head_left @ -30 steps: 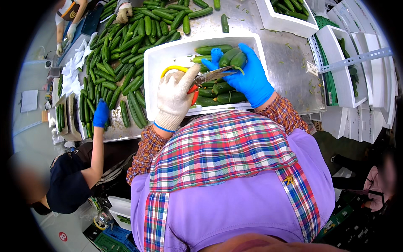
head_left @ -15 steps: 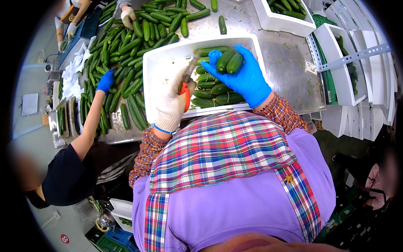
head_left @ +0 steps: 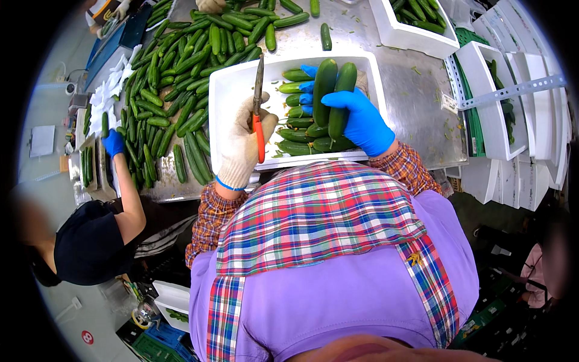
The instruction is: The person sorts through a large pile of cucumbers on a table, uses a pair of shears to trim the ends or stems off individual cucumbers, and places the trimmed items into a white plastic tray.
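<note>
Clasping two cucumbers [head_left: 325, 90] over the right half of the white box [head_left: 232, 90], your right hand [head_left: 365, 120] apparently aligns the pair; your left hand [head_left: 240, 136] grips orange-handled scissors [head_left: 257, 111], blades pointing far, likely so they clear the cucumbers.

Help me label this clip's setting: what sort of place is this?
Probably a produce packing room: cucumbers lie heaped on a metal table, and white boxes hold more.

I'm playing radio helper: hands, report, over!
Left hand: holding orange-handled scissors. Right hand: gripping two cucumbers over white box. Co-worker's hand outside box.
</note>
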Available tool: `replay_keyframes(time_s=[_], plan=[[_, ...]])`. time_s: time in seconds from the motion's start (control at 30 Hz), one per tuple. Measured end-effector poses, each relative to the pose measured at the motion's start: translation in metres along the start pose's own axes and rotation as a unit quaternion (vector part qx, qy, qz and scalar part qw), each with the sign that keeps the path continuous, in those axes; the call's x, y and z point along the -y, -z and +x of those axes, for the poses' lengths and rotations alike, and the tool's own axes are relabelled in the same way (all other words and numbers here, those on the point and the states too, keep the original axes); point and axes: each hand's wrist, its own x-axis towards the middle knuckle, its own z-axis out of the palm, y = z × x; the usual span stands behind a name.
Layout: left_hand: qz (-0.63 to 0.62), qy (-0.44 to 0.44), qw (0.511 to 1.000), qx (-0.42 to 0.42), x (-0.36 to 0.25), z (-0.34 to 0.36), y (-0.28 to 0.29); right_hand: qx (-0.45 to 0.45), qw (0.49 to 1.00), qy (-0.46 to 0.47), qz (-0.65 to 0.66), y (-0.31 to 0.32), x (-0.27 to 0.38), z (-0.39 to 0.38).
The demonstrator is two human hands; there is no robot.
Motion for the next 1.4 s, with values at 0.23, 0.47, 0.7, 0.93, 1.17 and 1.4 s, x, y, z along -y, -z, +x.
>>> replay_keyframes(time_s=[0.23,0.47,0.7,0.93,1.17,1.4], plan=[[-0.007,-0.027,0.999,-0.020,0.008,-0.005,-0.003,0.132,0.954,-0.095,0.252,0.012,-0.007,0.006],[-0.027,-0.008,0.999,0.028,-0.021,-0.005,-0.008,0.081,0.983,-0.125,0.106,0.006,-0.017,0.006],[-0.028,-0.009,0.999,0.046,-0.013,0.001,-0.022,0.045,0.966,-0.051,-0.249,-0.013,-0.029,0.010],[-0.133,-0.004,0.991,-0.032,0.015,-0.010,-0.003,0.062,0.969,-0.188,-0.148,-0.028,-0.011,0.043],[-0.158,0.017,0.979,-0.125,0.055,-0.019,0.003,-0.066,0.962,-0.219,0.148,-0.002,-0.015,0.166],[-0.161,0.026,0.976,-0.145,0.066,-0.016,0.002,0.097,0.968,-0.143,0.182,-0.034,-0.011,0.245]])
